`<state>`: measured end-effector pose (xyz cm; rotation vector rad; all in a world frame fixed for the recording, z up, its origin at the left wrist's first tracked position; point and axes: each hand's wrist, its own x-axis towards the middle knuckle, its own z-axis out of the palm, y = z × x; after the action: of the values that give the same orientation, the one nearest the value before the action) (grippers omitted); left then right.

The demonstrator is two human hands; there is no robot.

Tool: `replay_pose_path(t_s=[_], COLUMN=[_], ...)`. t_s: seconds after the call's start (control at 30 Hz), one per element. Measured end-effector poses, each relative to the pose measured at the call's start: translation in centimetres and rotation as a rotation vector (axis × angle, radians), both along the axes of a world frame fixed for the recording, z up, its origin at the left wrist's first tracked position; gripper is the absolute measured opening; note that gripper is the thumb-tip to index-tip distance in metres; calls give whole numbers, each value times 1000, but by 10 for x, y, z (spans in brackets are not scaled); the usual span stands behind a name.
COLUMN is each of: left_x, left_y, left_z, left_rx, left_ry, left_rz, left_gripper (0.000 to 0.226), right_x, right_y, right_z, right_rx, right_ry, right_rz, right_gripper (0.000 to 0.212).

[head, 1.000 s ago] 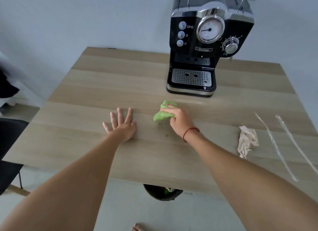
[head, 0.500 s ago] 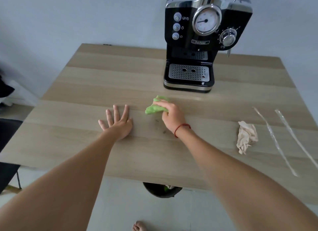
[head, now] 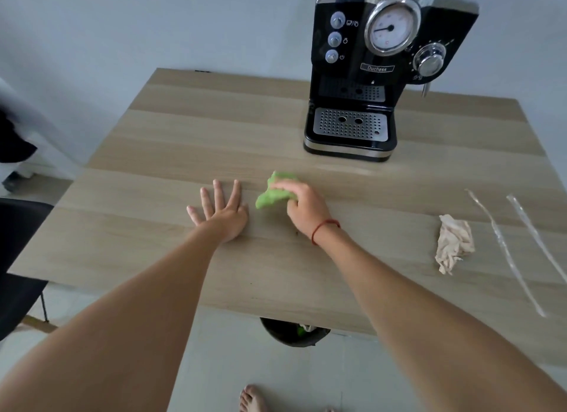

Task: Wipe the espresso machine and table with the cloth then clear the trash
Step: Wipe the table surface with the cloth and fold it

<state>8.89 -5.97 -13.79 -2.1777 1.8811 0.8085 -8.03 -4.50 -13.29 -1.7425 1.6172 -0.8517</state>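
Observation:
A black espresso machine (head: 368, 83) with a round gauge stands at the back of the wooden table (head: 153, 237). My right hand (head: 302, 206) grips a crumpled green cloth (head: 273, 194) and holds it down on the tabletop in front of the machine. Just left of the cloth, my left hand (head: 222, 210) lies flat on the wood with its fingers spread. A crumpled beige paper napkin (head: 454, 243) and two clear plastic strips (head: 503, 249) lie on the right part of the table.
A dark bin (head: 291, 332) with something green inside sits on the floor under the table's near edge. A black chair (head: 18, 258) stands at the left. My bare foot (head: 254, 399) shows at the bottom. A pale wall runs behind the table.
My right hand has slid the green cloth a little to the left across the table, closer to my left hand. My left hand has stayed flat in place.

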Motion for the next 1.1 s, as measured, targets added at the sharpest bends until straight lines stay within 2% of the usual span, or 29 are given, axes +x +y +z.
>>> replay_pose_path(t_s=[0.1,0.2,0.33,0.47,0.57,0.63,0.77,0.87,0.93,1.0,1.1], left_x=[0,-1,1,19,43,58,78,95,101,100,98], left_y=[0,0,2,13,20,24,32,38,41,42,40], left_z=[-2,-4,-5,1,-1,-7,-15,-16,-16,-18,-17], left_rx=[-2,-10,-45,-322,-459,-446,-456,-444,-347,-269,-258], left_ry=[3,17,72,290,184,120,153,71,4,-34,-43], left_rz=[-1,8,10,168,207,248,251,270,282,260,238], left_gripper=[56,57,59,50,53,54,49,51,54,55,55], right_x=[-5,3,24,23,33,49,83,91,87,85,100], right_y=[-29,-31,5,-3,-34,-45,-20,11,20,14,-8], right_z=[1,-11,-16,0,11,9,-6,-13,-6,7,18], right_rx=[-8,98,101,66,43,85,133,138,164,119,73], right_ry=[69,121,12,-122,-27,68,224,191,106,34,71], right_rz=[-89,28,152,-2,8,118,337,464,440,317,243], right_gripper=[63,60,60,60,62,64,60,57,54,52,61])
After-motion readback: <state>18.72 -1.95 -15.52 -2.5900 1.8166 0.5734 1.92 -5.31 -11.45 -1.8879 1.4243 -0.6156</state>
